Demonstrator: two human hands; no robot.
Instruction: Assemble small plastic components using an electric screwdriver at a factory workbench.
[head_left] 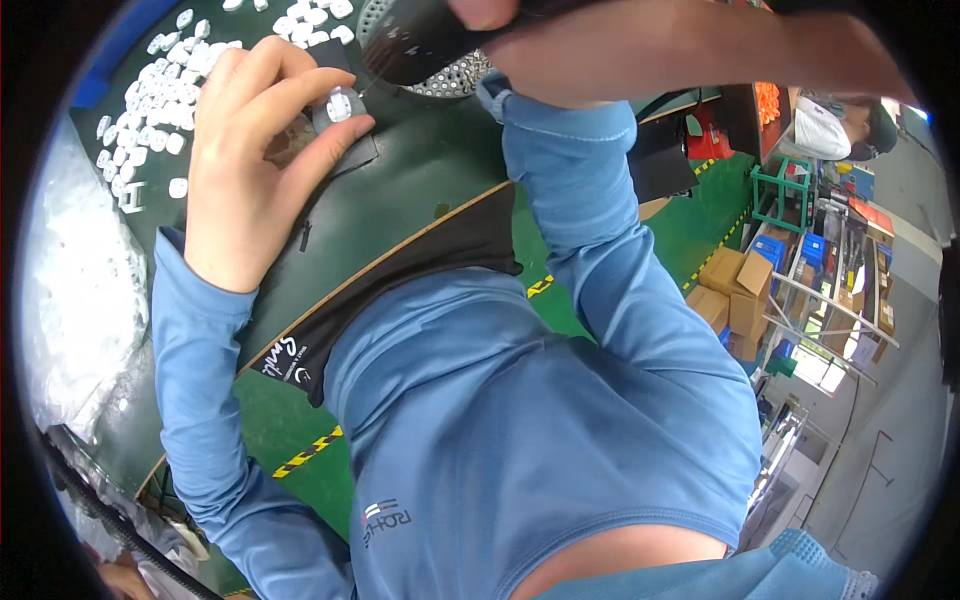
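My left hand (245,165) rests on the dark green table (420,170) at the upper left. Its thumb and fingertips pinch a small white plastic part (340,104) over a black mat (352,152). My right hand (487,10) is mostly cut off by the top edge; its thumb presses on a black object (420,42) just above and right of the white part. The bare right forearm (690,45) runs along the top. Both arms wear blue sleeves.
A heap of several small white parts (160,85) lies left of my left hand. A perforated metal basket (452,82) sits behind the black object. A clear plastic bag (75,290) lies far left. Cardboard boxes (738,285), racks and another person (828,125) are at the right.
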